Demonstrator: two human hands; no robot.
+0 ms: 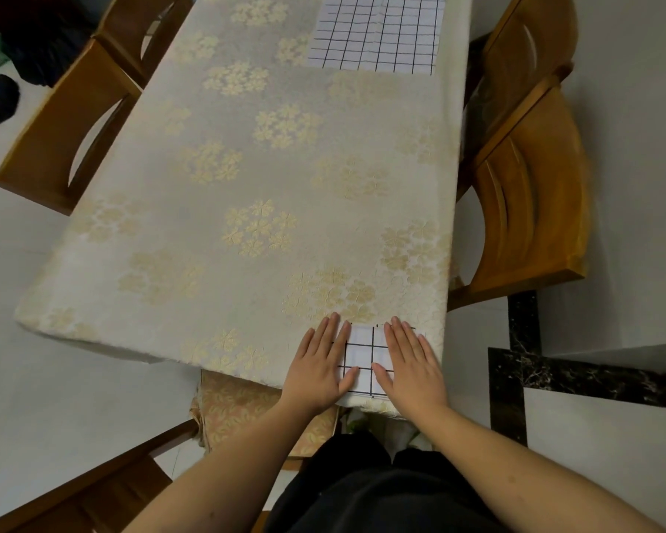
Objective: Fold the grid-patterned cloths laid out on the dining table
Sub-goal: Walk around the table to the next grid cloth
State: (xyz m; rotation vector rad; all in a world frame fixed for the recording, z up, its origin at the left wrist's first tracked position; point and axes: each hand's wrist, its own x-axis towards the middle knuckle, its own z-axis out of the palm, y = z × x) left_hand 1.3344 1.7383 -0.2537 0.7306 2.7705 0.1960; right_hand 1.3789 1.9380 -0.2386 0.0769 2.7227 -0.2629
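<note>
A small folded white cloth with a black grid [366, 357] lies at the table's near edge, toward the right corner. My left hand [322, 363] rests flat on its left part, fingers spread. My right hand [410, 363] presses flat on its right part, fingers spread too. Only a strip of the folded cloth shows between the two hands. A second, larger grid-patterned cloth [377, 32] lies spread flat at the far right end of the table, partly cut off by the top of the view.
The dining table [247, 167] wears a cream tablecloth with gold flower clusters. Wooden chairs stand at the left [70, 121], right [523, 178] and near left [93, 490]; a cushioned seat [239, 405] sits under the near edge. Dark clothes [1, 98] lie on the floor far left.
</note>
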